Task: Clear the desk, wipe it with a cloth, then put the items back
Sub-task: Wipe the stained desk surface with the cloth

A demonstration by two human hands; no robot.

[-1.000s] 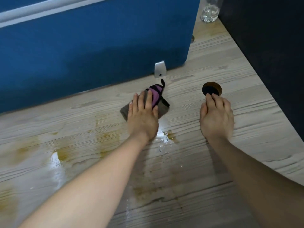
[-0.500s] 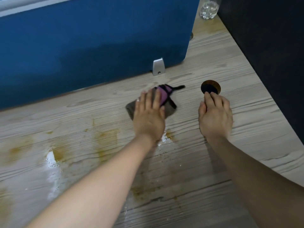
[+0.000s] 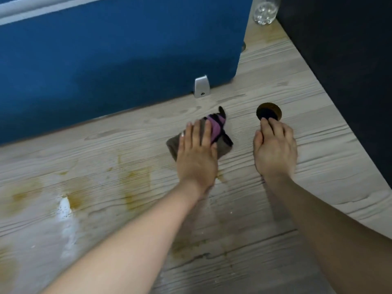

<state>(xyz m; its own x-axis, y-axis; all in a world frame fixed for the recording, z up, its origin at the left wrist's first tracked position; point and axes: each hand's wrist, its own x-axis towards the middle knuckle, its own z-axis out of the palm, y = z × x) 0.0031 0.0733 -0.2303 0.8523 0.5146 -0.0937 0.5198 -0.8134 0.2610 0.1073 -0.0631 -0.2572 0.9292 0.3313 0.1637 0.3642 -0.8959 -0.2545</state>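
A small grey cloth (image 3: 222,145) with purple and black stripes lies on the pale wood-grain desk (image 3: 318,166), near the blue partition. My left hand (image 3: 196,153) presses flat on the cloth, fingers straight. Just to the right, my right hand (image 3: 274,147) rests palm-down on the bare desk, its fingertips at the near edge of a round cable hole (image 3: 269,112). Yellowish stains (image 3: 135,183) and a wet shiny patch (image 3: 64,206) mark the desk to the left of the cloth.
A blue partition (image 3: 116,60) with a metal bracket (image 3: 202,87) stands along the back. A clear plastic bottle (image 3: 265,11) stands at the far back right corner. A dark panel (image 3: 350,71) borders the desk's curved right edge.
My left hand has slid the cloth to the right and back a little across the desk; its black tail has swung around. My right hand has stayed by the cable hole.
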